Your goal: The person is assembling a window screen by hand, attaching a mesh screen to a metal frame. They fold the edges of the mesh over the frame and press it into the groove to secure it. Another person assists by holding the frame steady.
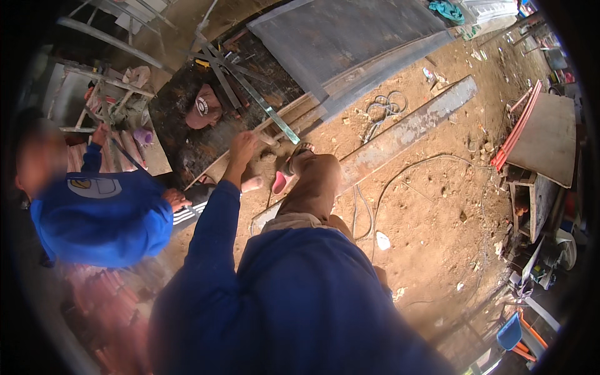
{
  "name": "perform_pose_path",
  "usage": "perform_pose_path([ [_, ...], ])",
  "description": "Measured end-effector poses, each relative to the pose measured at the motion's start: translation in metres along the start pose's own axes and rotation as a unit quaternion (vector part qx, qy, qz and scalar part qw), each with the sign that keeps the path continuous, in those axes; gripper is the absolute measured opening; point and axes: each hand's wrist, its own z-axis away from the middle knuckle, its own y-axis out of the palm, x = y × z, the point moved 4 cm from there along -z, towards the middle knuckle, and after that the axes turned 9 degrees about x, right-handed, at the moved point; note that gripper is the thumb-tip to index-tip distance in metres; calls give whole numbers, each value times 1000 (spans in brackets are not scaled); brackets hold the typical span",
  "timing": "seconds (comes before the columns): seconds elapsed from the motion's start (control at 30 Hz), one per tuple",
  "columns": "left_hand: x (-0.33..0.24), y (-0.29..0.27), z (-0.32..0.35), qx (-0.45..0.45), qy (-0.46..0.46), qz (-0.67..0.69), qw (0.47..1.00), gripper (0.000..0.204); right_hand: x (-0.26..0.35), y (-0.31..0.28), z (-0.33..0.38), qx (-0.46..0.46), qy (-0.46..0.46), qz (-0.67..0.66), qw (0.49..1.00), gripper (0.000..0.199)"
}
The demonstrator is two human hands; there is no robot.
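Note:
My left hand (242,147) reaches over the near edge of the dark worktable (172,128). Its fingers look drawn together; whatever they may hold is too small to make out. Just right of them, the end of a long, narrow metal bar (275,117) sticks out past the table edge. A brown cap (204,107) lies on the tabletop beyond the hand, beside more dark metal strips (226,84). My right hand does not show; my body hides the area where it may be.
Left of me a person in a blue top (103,215) works close by. A long, worn metal beam (409,132) lies on the dirt floor, with cables (384,109) around it. Far off is a large grey sheet (350,40); red tubes (517,128) and boards (544,140) stand right.

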Motion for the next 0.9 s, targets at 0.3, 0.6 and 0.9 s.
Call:
perform_pose_path([
  [0.3,17,-39,51,-12,-69,-94,993,18,-46,-49,-83,-24,160,-316,935,14],
  [0.6,-94,91,24,82,245,-471,844,28,81,-215,-245,-224,45,-232,946,39],
  [0.9,-100,206,-119,353,405,-561,629,35,267,-261,-387,-192,-15,-343,919,38],
])
